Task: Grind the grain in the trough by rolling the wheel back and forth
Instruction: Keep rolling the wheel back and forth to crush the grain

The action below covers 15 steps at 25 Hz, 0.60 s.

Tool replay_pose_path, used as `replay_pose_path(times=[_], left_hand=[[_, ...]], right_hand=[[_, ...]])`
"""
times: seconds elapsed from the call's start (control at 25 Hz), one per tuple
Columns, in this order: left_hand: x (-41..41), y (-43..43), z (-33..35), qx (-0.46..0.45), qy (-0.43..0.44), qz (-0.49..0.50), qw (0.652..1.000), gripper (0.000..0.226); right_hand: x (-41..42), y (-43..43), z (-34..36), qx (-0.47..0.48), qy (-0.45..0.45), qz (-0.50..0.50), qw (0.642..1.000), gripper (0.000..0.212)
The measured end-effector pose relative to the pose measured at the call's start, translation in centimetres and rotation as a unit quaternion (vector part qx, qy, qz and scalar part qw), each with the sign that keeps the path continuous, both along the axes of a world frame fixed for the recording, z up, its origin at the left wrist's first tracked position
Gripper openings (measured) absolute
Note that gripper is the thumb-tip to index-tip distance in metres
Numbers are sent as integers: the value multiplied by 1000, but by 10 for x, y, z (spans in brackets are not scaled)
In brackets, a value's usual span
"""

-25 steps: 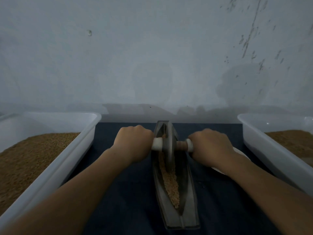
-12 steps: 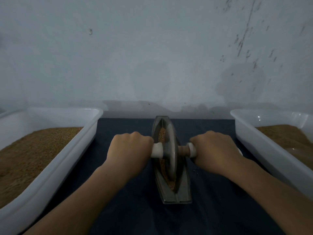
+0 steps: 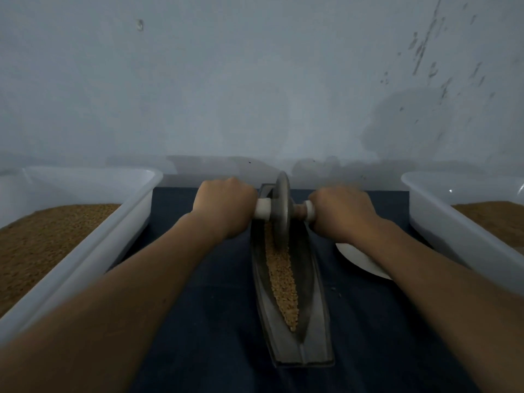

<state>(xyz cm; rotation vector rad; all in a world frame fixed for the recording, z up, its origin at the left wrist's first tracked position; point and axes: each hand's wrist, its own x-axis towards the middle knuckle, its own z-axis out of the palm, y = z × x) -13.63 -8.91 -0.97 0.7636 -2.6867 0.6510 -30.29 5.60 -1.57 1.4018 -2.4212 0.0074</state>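
Observation:
A long boat-shaped metal trough (image 3: 314, 316) lies lengthwise on the dark blue cloth (image 3: 204, 321), with tan grain (image 3: 282, 282) along its groove. A grey metal wheel (image 3: 281, 211) stands upright at the trough's far end on a cross axle with white handle ends. My left hand (image 3: 224, 207) grips the left handle (image 3: 262, 212), and my right hand (image 3: 340, 212) grips the right handle (image 3: 309, 214). Both arms are stretched forward. The wheel's lower rim sits in the grain.
A white plastic tub (image 3: 124, 222) of brown grain stands at the left, and another white tub (image 3: 442, 225) of grain at the right. A white plate (image 3: 357, 259) lies partly under my right forearm. A pale wall rises just behind the cloth.
The wheel was near the trough's middle, then rolled forward to the far end. Both hands went with it, and more grain shows in the near part of the groove.

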Motion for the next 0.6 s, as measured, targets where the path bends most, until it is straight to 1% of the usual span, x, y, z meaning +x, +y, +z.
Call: replay_pose_path(times=[0.16, 0.32, 0.44, 0.52, 0.6], left_hand=[[37, 34, -5, -15, -23, -24, 999, 12], [61, 55, -5, -22, -25, -53, 998, 14], [54, 49, -7, -25, -25, -48, 998, 14], [41, 32, -11, -8, -16, -31, 999, 12], [21, 13, -12, 11, 0, -11, 1000, 10]], right_hand=[[30, 51, -15, -13, -13, 21, 1000, 25], [51, 83, -16, -6, -32, 14, 999, 31], [48, 78, -16, 7, -23, -2, 1000, 30], [37, 57, -12, 2, 1, -4, 1000, 26], [21, 26, -5, 6, 6, -7, 1000, 20]])
